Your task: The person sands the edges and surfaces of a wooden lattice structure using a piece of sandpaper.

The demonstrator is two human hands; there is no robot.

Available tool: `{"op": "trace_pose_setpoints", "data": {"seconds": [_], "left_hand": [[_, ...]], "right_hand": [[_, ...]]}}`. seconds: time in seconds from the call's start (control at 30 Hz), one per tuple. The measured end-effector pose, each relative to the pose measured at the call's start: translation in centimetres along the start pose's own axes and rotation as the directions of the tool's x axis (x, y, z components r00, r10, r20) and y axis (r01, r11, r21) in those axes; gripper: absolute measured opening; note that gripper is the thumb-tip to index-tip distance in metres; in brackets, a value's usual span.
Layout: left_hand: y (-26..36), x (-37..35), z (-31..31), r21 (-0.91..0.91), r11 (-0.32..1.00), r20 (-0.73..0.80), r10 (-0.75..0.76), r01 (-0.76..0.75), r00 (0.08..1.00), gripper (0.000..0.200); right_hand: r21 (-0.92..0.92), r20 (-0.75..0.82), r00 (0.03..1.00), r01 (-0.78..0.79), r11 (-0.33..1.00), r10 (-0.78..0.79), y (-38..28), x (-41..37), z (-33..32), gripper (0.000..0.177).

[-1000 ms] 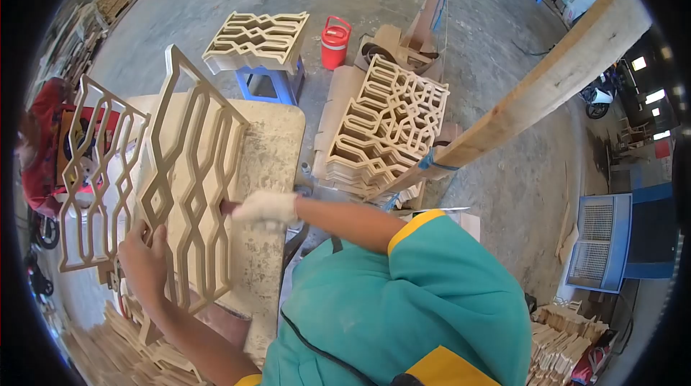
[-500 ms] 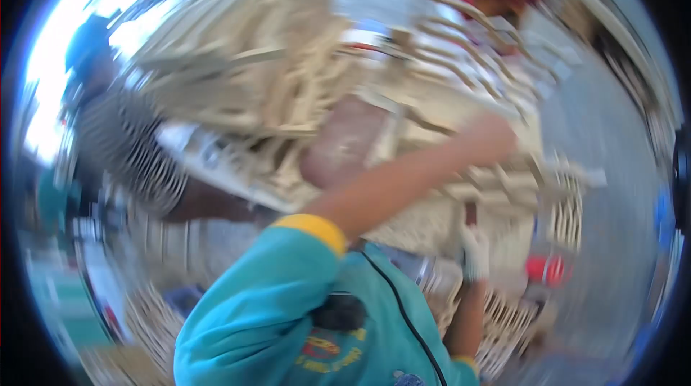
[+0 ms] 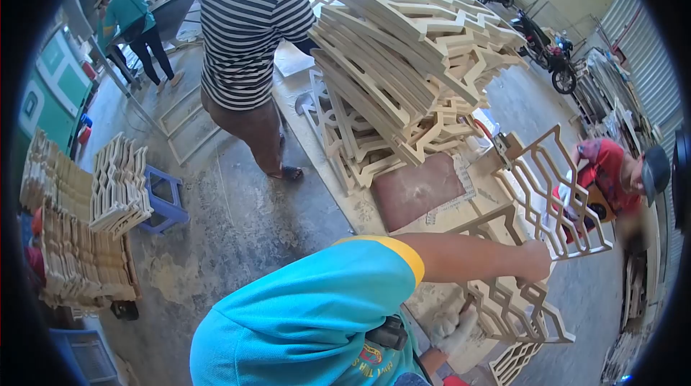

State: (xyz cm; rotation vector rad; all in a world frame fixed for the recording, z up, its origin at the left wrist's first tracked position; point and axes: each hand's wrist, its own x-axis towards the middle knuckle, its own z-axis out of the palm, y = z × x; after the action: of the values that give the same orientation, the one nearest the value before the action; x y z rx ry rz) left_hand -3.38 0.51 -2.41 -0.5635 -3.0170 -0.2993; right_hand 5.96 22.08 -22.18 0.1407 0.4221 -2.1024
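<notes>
My bare left hand [image 3: 534, 262] reaches across to the right, its fingers closed on the edge of a wooden lattice frame [image 3: 512, 178]. My right hand [image 3: 455, 330], in a pale glove, is low over the workbench, closed round a small brown item that is mostly hidden. Beside it lies another zigzag lattice piece [image 3: 533, 314]. A reddish-brown sheet [image 3: 419, 191] rests flat on the bench, beyond my left forearm.
Stacked wooden lattices [image 3: 403, 62] cover the bench's far part. A person in a striped shirt [image 3: 248, 33] stands to its left; a person in red [image 3: 608, 170] is at the right. More lattices [image 3: 119, 184] stand near a blue stool [image 3: 164, 199].
The view has swung and become sharper. My left hand now appears lower and farther right, on the lattice. My gloved right hand appears lower in view.
</notes>
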Motion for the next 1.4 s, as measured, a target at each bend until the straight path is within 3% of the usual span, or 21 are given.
{"op": "trace_pose_setpoints", "data": {"seconds": [0.07,0.17,0.23,0.3,0.43,0.47,0.57,0.63,0.67,0.7,0.77,0.87,0.97,1.07,1.17,1.27,1.4], "left_hand": [[0.5,-0.5,-0.6,-0.006,1.000,0.000,-0.029,0.029,1.000,0.034],[0.2,-0.1,-0.3,-0.008,1.000,0.018,-0.019,0.020,1.000,0.035],[0.2,-0.2,-0.1,-0.014,0.999,0.000,-0.029,0.029,1.000,0.035],[0.1,-0.3,-0.3,-0.014,0.999,-0.003,-0.040,0.040,0.999,0.035],[0.5,-0.8,-0.5,-0.019,0.998,-0.016,-0.052,0.052,0.999,0.036],[0.5,-0.8,-0.4,-0.025,0.998,-0.029,-0.050,0.049,0.998,0.036],[0.5,-0.9,-0.9,-0.023,0.998,-0.010,-0.055,0.054,0.998,0.037],[0.5,-1.1,-0.9,-0.005,0.998,-0.012,-0.060,0.059,0.998,0.037],[0.5,-1.1,-0.8,0.003,0.998,-0.011,-0.060,0.060,0.998,0.037],[0.6,-1.0,-0.7,0.011,0.999,-0.016,-0.052,0.052,0.999,0.037],[0.6,-0.9,-0.5,0.031,0.999,-0.022,-0.033,0.034,0.999,0.037],[0.6,-0.3,0.1,0.022,0.999,-0.010,-0.026,0.026,1.000,0.044],[0.6,0.3,1.0,0.055,0.998,-0.052,-0.006,0.009,0.999,0.040],[0.7,-0.2,0.8,0.046,0.999,-0.066,-0.004,0.007,0.998,0.032],[0.8,-0.3,1.0,0.054,0.999,-0.091,0.012,-0.007,0.996,0.027],[1.0,-0.3,1.1,0.069,0.998,-0.150,0.014,-0.004,0.989,0.021],[0.2,3.4,5.7,0.043,0.998,-0.320,0.058,-0.047,0.946,0.018]], "right_hand": [[-0.037,0.112,0.993,0.027,0.999,-0.023,-1.4,-0.2,-0.8,0.050],[-0.200,-0.184,0.982,-0.004,0.980,-0.034,1.4,2.2,-3.3,0.048],[-0.232,-0.072,0.992,0.082,0.969,-0.101,1.2,1.1,0.2,0.049],[-0.092,0.159,0.986,0.056,0.994,-0.041,-0.1,0.3,-0.4,0.049],[-0.406,-0.207,0.960,0.089,0.910,-0.186,1.9,0.8,0.7,0.049],[-0.378,-0.336,0.908,0.116,0.919,-0.252,2.7,-0.2,4.3,0.050],[-0.662,-0.444,0.825,-0.039,0.749,-0.349,1.2,-1.8,3.7,0.044],[-0.952,-0.288,0.820,-0.192,0.237,-0.495,0.2,-1.8,0.7,0.036],[-0.964,-0.189,0.828,-0.259,-0.061,-0.529,-0.3,-1.7,-0.7,0.032],[-0.897,-0.092,0.840,-0.303,-0.321,-0.536,0.0,-1.6,0.2,0.029],[-0.573,0.085,0.876,-0.347,-0.742,-0.475,1.2,-1.3,3.4,0.026],[-0.393,0.095,0.881,-0.395,-0.831,-0.463,1.4,-1.1,5.4,0.036],[-0.334,0.148,0.886,-0.374,-0.865,-0.440,0.3,-1.4,5.5,0.045],[-0.393,0.109,0.846,-0.446,-0.804,-0.523,1.7,-1.5,6.8,0.059],[-0.452,0.176,0.715,-0.552,-0.701,-0.677,3.1,-1.3,7.0,0.069],[-0.363,0.043,0.752,-0.602,-0.711,-0.658,1.4,-0.7,5.6,0.075],[-0.492,-0.102,0.835,-0.514,-0.702,-0.540,1.0,0.7,4.2,0.081]]}}
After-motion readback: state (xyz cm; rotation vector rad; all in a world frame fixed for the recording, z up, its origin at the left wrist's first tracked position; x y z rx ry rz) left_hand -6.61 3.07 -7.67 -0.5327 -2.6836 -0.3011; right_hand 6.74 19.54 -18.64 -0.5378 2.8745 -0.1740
